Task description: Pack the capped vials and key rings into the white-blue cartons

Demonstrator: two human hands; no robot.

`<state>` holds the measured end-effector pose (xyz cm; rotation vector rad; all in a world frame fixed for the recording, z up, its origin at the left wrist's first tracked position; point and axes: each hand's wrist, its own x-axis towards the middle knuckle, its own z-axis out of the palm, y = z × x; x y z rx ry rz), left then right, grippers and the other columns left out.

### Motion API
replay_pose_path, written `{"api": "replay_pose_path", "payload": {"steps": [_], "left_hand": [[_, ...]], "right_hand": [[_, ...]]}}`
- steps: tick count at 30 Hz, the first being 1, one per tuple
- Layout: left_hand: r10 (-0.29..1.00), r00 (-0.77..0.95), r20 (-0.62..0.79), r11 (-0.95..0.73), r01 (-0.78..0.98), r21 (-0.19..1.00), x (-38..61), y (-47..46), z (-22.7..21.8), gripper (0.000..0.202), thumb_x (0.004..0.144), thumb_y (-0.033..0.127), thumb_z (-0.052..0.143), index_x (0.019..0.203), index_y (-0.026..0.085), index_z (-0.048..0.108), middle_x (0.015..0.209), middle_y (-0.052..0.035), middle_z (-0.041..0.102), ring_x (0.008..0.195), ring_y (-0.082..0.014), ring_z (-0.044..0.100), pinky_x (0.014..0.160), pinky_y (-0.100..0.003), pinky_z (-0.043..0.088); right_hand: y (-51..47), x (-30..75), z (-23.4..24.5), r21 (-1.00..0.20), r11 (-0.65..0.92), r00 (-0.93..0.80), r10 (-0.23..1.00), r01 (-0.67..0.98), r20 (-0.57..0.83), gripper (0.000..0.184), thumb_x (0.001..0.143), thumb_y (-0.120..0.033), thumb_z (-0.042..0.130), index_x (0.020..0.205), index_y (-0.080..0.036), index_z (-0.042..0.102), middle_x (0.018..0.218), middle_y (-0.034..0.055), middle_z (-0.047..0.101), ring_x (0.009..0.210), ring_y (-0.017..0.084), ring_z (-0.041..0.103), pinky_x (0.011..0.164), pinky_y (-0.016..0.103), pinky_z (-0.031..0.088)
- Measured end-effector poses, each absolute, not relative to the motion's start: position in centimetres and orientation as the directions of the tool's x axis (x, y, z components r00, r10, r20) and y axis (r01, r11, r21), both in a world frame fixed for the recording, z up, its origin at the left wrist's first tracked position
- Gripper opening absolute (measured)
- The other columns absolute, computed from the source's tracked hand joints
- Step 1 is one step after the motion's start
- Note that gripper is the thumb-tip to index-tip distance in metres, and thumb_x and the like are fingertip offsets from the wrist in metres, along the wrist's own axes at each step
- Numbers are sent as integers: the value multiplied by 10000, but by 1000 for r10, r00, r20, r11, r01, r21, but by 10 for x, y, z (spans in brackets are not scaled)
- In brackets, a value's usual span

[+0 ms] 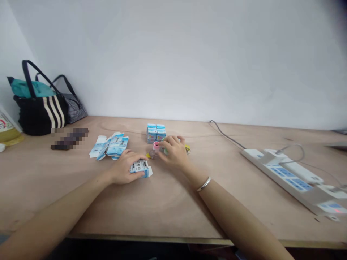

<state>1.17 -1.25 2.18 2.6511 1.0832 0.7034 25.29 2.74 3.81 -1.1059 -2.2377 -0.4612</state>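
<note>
Blue-white box [139, 166] in my curled left hand [126, 168], inside table's [162, 209] near edge; right hand [175, 151] arched by pink ring [155, 147], closure unclear

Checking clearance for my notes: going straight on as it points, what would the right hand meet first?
The right hand would probably meet the pink ring-shaped item first; whether they already touch is unclear.

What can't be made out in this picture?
All in the head view:
- Small items: full number unclear; the right hand covers part of the group.
- Box: one end behind the left hand; print too small to read.
- Bottle: cut off by the left edge.
- Dark object: pixelated.
- Power strip: cut off by the right edge.
</note>
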Motion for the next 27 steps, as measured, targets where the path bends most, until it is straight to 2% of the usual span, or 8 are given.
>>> {"api": "replay_pose_path", "payload": {"steps": [3, 6, 8, 11, 14, 19, 24, 27], "left_hand": [[701, 615, 362, -713, 614, 338, 11, -13, 23, 429, 756, 352, 602, 1166, 273, 503, 1175, -21, 621, 1114, -232, 551, 1095, -479, 199], [706, 610, 360, -708, 624, 330, 10, -13, 23, 439, 758, 352, 597, 1179, 273, 501, 1174, -20, 621, 1109, -227, 555, 1095, -471, 204], [704, 605, 372, -709, 628, 321, 10, -12, 23, 446, 767, 354, 591, 1194, 269, 491, 1208, -32, 601, 1144, -230, 532, 1092, -465, 211], [688, 596, 413, -719, 635, 281, 11, -12, 23, 468, 776, 347, 588, 1223, 270, 473, 1312, -54, 522, 1220, -245, 469, 1089, -464, 214], [672, 602, 431, -729, 640, 242, 12, -12, 24, 521, 772, 323, 598, 1266, 270, 443, 1353, -65, 478, 1246, -255, 442, 1092, -463, 214], [671, 610, 422, -735, 624, 267, 11, -11, 23, 548, 771, 325, 600, 1282, 259, 415, 1282, -58, 548, 1188, -249, 498, 1091, -469, 231], [694, 597, 402, -715, 635, 291, 8, -12, 23, 577, 737, 354, 632, 1271, 253, 435, 1276, -53, 556, 1160, -258, 521, 1021, -414, 355], [745, 549, 378, -659, 695, 289, 7, -14, 25, 624, 702, 364, 649, 1280, 252, 440, 1287, -57, 547, 1137, -275, 536, 965, -396, 407]], "right_hand": [[16, 252, 41, 27, 584, -528, 713, 812, 461, 250, 880, -338, 460, 939, -204, 661, 863, 78, 664, 786, 185, 579, 707, 293, 352], [5, 241, 41, 65, 546, -543, 798, 835, 263, 293, 877, -311, 452, 1118, -203, 580, 869, 91, 687, 758, 210, 613, 623, 267, 365], [2, 232, 40, 93, 506, -513, 831, 858, 213, 365, 879, -283, 440, 1226, -179, 488, 908, 118, 691, 791, 240, 631, 623, 277, 390], [2, 223, 39, 115, 474, -488, 852, 873, 190, 375, 887, -264, 416, 1248, -172, 449, 958, 131, 686, 822, 262, 643, 638, 300, 423], [4, 224, 37, 128, 466, -482, 860, 875, 169, 322, 889, -291, 417, 1167, -163, 517, 954, 134, 684, 824, 272, 644, 648, 321, 440], [3, 230, 38, 97, 506, -515, 848, 857, 129, 222, 870, -296, 452, 904, -182, 639, 881, 116, 691, 773, 254, 642, 600, 300, 418], [0, 251, 54, -45, 648, -643, 761, 761, 88, 115, 786, -192, 531, 738, -183, 635, 739, 54, 675, 632, 169, 601, 527, 247, 363], [0, 274, 68, -133, 673, -678, 735, 728, 3, 148, 739, -188, 583, 591, -182, 587, 593, 13, 618, 520, 130, 545, 471, 229, 326]]}}
